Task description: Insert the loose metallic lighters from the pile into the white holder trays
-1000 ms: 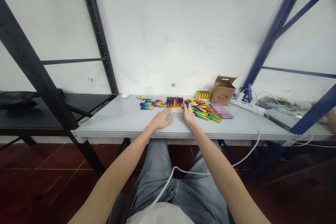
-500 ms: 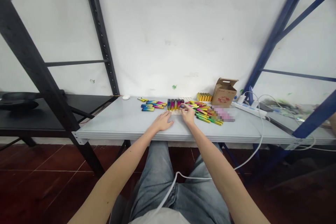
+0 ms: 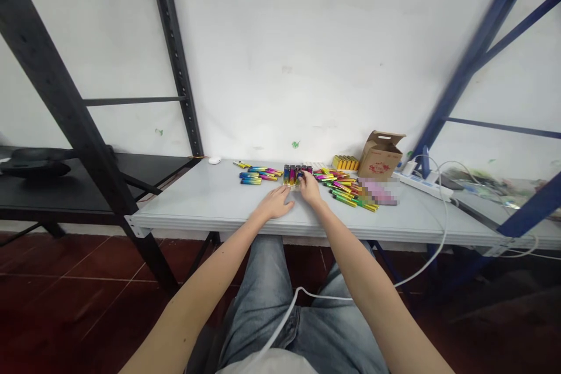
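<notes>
My left hand (image 3: 275, 203) lies flat on the grey table, fingers stretched toward the near edge of a pale rack (image 3: 293, 187). In that rack stands a row of shiny lighters (image 3: 292, 174) with dark tops, shaded blue, pink and gold. At the row's right part my right hand (image 3: 310, 189) is closed, thumb and fingertips pinching a dark-ended lighter (image 3: 301, 175); its lower part is hard to make out. Loose lighters (image 3: 344, 190) in green, pink and gold lie heaped to the right. Several blue and pink lighters (image 3: 258, 175) lie to the left.
Behind the heap are a block of yellow lighters (image 3: 345, 162) and an open cardboard box (image 3: 380, 158). A blurred pink item (image 3: 377, 191) lies before the box. A power strip (image 3: 425, 185) with white cables runs along the right side. Metal shelf posts flank the table.
My right hand has shifted slightly left and up, over the row of standing lighters, with the lighter still pinched. My left hand keeps its place by the rack. The view has tilted slightly.
</notes>
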Tool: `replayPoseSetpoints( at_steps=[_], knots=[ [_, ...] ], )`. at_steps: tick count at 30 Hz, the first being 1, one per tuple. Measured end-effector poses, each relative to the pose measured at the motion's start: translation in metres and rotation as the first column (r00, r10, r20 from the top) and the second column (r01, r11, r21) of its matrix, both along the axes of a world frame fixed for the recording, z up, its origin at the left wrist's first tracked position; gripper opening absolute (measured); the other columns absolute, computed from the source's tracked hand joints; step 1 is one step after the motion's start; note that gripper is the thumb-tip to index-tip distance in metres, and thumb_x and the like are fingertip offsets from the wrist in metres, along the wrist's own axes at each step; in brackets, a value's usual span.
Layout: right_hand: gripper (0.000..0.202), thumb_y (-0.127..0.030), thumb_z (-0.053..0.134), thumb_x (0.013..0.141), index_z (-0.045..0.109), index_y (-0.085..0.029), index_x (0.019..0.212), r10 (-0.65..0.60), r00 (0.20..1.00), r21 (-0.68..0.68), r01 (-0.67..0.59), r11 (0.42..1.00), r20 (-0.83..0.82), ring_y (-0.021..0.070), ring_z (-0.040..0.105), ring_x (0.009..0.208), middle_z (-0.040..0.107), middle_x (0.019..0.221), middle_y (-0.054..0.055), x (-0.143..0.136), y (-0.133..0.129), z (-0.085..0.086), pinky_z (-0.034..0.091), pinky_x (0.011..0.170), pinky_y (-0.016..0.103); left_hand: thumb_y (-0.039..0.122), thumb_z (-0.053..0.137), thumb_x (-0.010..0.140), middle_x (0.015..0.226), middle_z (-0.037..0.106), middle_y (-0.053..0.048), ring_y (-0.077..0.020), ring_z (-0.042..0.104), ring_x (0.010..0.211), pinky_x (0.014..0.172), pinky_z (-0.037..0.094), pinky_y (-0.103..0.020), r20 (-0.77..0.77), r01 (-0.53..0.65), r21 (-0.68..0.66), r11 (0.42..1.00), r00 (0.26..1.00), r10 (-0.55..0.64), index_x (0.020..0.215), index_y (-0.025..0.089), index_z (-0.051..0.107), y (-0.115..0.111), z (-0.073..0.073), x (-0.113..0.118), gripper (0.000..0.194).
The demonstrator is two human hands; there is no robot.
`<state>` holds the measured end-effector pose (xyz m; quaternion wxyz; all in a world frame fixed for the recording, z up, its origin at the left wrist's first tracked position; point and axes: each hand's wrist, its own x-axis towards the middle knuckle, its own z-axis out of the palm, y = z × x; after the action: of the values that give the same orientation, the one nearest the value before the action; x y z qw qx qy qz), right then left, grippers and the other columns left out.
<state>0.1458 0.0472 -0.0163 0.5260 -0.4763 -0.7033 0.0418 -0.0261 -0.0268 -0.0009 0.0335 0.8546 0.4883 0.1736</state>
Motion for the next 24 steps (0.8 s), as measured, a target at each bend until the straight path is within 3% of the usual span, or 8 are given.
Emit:
replayPoseSetpoints(
  at_steps=[7, 14, 19, 24],
  knots=[
    [0.036, -0.023, 0.040, 0.089, 0.060, -0.013, 0.117, -0.060, 0.998, -0.040, 0.061, 0.997, 0.017, 0.0260, 0.058, 0.105, 0.063, 0.112, 0.017, -0.004, -0.002, 0.008, 0.045, 0.097, 0.041, 0.047, 0.039, 0.092, 0.156, 0.034, -0.015, -0.0261, 0.029, 0.145, 0.119, 0.024, -0.038, 0.029, -0.003, 0.010, 1.000, 1.000, 0.003, 0.145, 0.011, 0.040, 0.000, -0.002, 0.000, 0.064],
    [0.041, -0.021, 0.051, 0.085, 0.054, -0.022, 0.126, -0.053, 0.997, -0.125, 0.059, 0.990, 0.050, 0.0232, 0.062, 0.084, 0.070, 0.094, 0.005, 0.001, -0.016, 0.025, 0.049, 0.079, 0.037, 0.045, 0.040, 0.092, 0.155, 0.034, -0.016, -0.0257, 0.031, 0.144, 0.119, 0.024, -0.036, 0.027, -0.001, 0.011, 1.000, 1.000, 0.001, 0.145, 0.009, 0.040, 0.000, -0.002, 0.000, 0.064],
    [0.034, -0.019, 0.052, 0.084, 0.066, -0.022, 0.114, -0.134, 0.982, 0.025, 0.131, 0.991, 0.136, 0.0262, 0.056, 0.107, 0.062, 0.117, 0.011, -0.002, -0.017, 0.029, 0.048, 0.087, 0.038, 0.042, 0.041, 0.091, 0.155, 0.037, -0.014, -0.0257, 0.035, 0.142, 0.116, 0.028, -0.037, 0.067, 0.000, 0.014, 1.000, 0.998, -0.001, 0.149, 0.013, 0.032, -0.003, 0.000, 0.000, 0.065],
    [0.041, -0.014, 0.049, 0.083, 0.065, -0.017, 0.120, -0.182, 0.959, 0.103, 0.163, 0.981, 0.219, 0.0304, 0.047, 0.121, 0.051, 0.134, 0.016, 0.001, -0.016, 0.020, 0.041, 0.102, 0.046, 0.041, 0.043, 0.090, 0.154, 0.037, -0.014, -0.0281, 0.038, 0.141, 0.113, 0.031, -0.038, 0.091, -0.011, 0.014, 1.000, 0.996, 0.010, 0.150, 0.014, 0.029, -0.006, 0.002, 0.000, 0.067]
  ],
)
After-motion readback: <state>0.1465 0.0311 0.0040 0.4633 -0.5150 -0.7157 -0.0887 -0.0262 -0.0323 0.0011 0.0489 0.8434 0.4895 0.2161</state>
